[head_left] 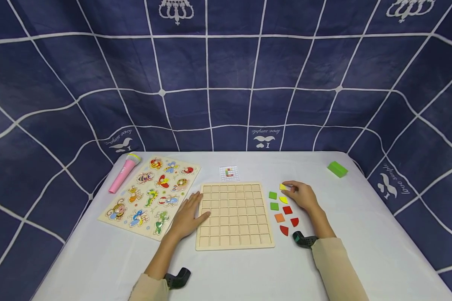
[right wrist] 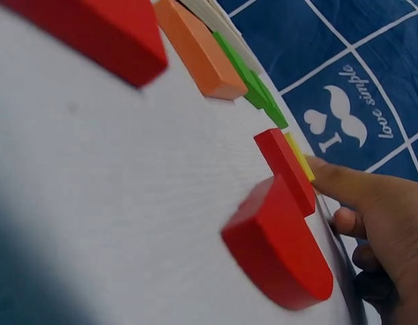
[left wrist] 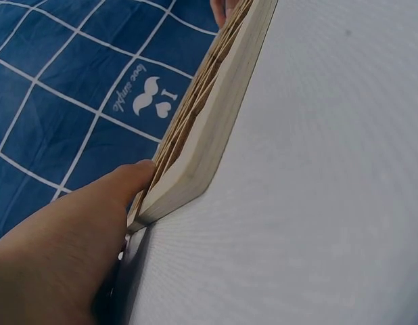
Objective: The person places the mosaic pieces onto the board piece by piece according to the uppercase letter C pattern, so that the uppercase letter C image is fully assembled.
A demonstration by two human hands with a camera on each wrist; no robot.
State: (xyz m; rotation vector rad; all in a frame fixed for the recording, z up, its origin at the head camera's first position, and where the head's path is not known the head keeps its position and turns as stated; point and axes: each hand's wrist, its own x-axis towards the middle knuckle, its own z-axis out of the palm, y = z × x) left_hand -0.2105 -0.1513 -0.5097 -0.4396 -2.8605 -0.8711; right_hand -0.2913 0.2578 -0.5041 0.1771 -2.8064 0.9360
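Note:
A wooden grid board [head_left: 235,249] lies at the middle of the table. My left hand [head_left: 186,217] rests at its left edge, fingers spread and thumb over the frame; the left wrist view shows the thumb [left wrist: 138,177] touching the board's side. To the right of the board, my right hand [head_left: 303,195] pinches a yellow square tile [head_left: 283,187] between thumb and forefinger. Just below it lies a yellow quarter-circle tile [head_left: 283,200]. Nearby are green square tiles [head_left: 273,195], a red square tile [head_left: 287,210], an orange square tile [head_left: 279,218] and red quarter-circle tiles [head_left: 284,230].
A small pattern card [head_left: 229,173] lies behind the board. On the left are an insect peg puzzle [head_left: 150,196] and a pink toy microphone [head_left: 124,173]. A green block [head_left: 337,169] sits at the far right. A dark checked cloth [head_left: 229,62] hangs behind the white table [head_left: 241,276].

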